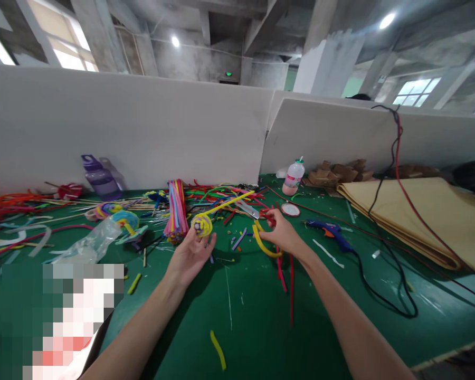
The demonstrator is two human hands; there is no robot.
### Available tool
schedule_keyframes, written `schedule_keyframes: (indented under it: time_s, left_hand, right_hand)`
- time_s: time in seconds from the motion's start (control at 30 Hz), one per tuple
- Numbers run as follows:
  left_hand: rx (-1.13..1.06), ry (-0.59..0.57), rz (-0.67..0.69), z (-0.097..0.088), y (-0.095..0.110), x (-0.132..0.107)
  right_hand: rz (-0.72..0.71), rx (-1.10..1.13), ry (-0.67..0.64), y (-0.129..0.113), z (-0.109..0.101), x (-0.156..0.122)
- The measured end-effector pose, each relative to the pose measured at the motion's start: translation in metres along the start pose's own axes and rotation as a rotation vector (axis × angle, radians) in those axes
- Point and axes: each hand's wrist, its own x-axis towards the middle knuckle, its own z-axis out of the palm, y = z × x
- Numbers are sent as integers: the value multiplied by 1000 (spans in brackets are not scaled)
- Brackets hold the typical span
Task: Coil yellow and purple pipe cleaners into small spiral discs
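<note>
My left hand (pixel 192 256) is closed on a spiral of coiled yellow and purple pipe cleaner (pixel 201 225), held up in the fingertips. From it a straight yellow pipe cleaner (pixel 231 202) reaches to the upper right. My right hand (pixel 281 229) pinches the red handle of a pair of scissors (pixel 248 210), whose metal blades point left. Below these fingers curves a thick yellow pipe cleaner (pixel 263 245). Red strips (pixel 292 290) lie beneath the right wrist. Beyond my left hand stands a bundle of multicoloured pipe cleaners (pixel 176 208).
A blue glue gun (pixel 332 232) with a black cord lies to the right, near folded brown paper (pixel 411 216). A pink-labelled bottle (pixel 294 177) and a purple bottle (pixel 100 177) stand by the white partition (pixel 142 126). Finished-looking coils in plastic (pixel 91 243) lie left.
</note>
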Motion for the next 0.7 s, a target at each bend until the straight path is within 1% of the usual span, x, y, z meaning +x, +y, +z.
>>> schedule_keyframes:
  time_s: [0.13, 0.27, 0.37, 0.53, 0.63, 0.7]
  left_hand:
    - [-34, -2, 12, -1, 5, 2]
    - [1, 14, 11, -2, 3, 2]
    - [97, -19, 11, -4, -1, 2]
    - [311, -167, -7, -5, -7, 0]
    - [378, -192, 9, -3, -8, -2]
    - [427, -185, 38, -1, -8, -3]
  right_hand:
    - [-80, 155, -179, -1, 4, -4]
    - [-71, 272, -267, -8, 11, -9]
    - [-80, 302, -278, -17, 14, -13]
    - [-135, 311, -301, -27, 16, -19]
    - [-152, 285, -287, -28, 16, -19]
    - [-163, 217, -260, -27, 16, -19]
